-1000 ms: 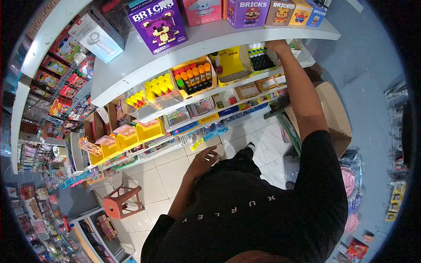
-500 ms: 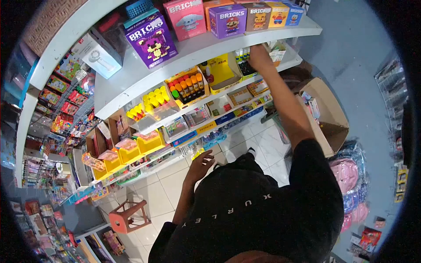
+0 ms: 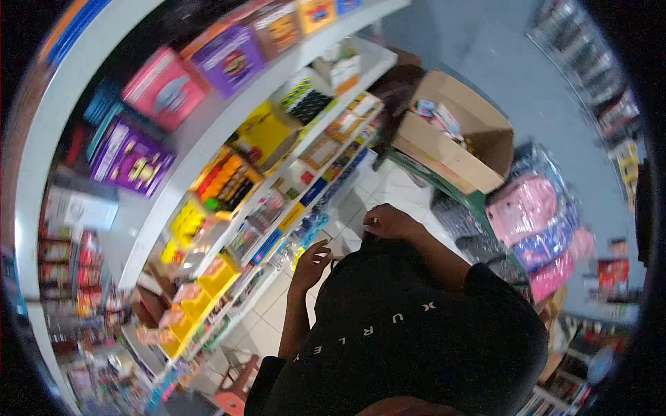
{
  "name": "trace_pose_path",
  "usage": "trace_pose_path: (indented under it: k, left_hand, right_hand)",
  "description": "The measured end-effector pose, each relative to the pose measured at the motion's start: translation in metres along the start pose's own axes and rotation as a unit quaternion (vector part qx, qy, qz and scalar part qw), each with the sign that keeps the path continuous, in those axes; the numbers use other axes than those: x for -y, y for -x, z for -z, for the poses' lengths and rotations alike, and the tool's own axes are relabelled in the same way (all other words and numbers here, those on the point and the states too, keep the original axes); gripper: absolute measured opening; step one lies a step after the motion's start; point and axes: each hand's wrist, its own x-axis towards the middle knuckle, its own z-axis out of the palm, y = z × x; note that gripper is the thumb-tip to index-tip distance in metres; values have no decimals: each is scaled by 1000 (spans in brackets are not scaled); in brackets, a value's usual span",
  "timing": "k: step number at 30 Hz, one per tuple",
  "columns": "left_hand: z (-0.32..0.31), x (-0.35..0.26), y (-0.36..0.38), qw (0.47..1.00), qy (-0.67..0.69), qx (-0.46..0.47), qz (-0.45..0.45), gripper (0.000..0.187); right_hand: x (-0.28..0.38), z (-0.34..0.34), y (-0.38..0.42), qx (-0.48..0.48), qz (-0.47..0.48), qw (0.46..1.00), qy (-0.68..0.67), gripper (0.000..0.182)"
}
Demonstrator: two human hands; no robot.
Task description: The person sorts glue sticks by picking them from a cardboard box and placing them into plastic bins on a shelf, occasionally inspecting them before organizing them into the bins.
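Observation:
My left hand (image 3: 312, 265) hangs in front of my body, its fingers loosely bent and apart, with nothing in it. Just to its right is my right hand (image 3: 393, 223), held close to my shirt with curled fingers. Whether anything sits inside those fingers is hidden. Ahead of both hands stands a white shelf unit (image 3: 208, 114). On its second level are a tray of dark items with white and green tops (image 3: 307, 104), a yellow display box (image 3: 266, 135), and a box of orange-capped bottles (image 3: 225, 182).
Toy brick boxes (image 3: 229, 61) line the top shelf. An open cardboard box (image 3: 454, 149) stands at the right, near plastic-wrapped pink bags (image 3: 522, 208). A red stool (image 3: 237, 388) is at the lower left, on the tiled floor (image 3: 274, 308).
My right hand has come back from the second shelf level down to my body. The view has turned rightward, so the shelves appear further left. My left hand stays low.

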Motion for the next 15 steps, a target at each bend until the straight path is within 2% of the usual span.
trace_pose_path:
  k: [5,8,11,12,15]
  left_hand:
    - [-11,-25,-49,996,-45,59,-41,46]
    - [-20,-40,-77,991,-89,73,-75,47]
    - [-34,-59,-105,992,-95,63,-62,47]
    - [-41,-61,-117,990,-108,60,-63,47]
    - [-75,-63,-155,998,-31,50,-34,47]
  right_hand:
    - [-1,7,7,-37,-18,999,-12,22]
    - [4,24,9,5,-28,998,-48,21]
    - [-42,19,10,21,34,998,-44,22]
    - [-47,33,10,45,12,998,-30,23]
    - [-75,82,11,48,-11,999,8,23]
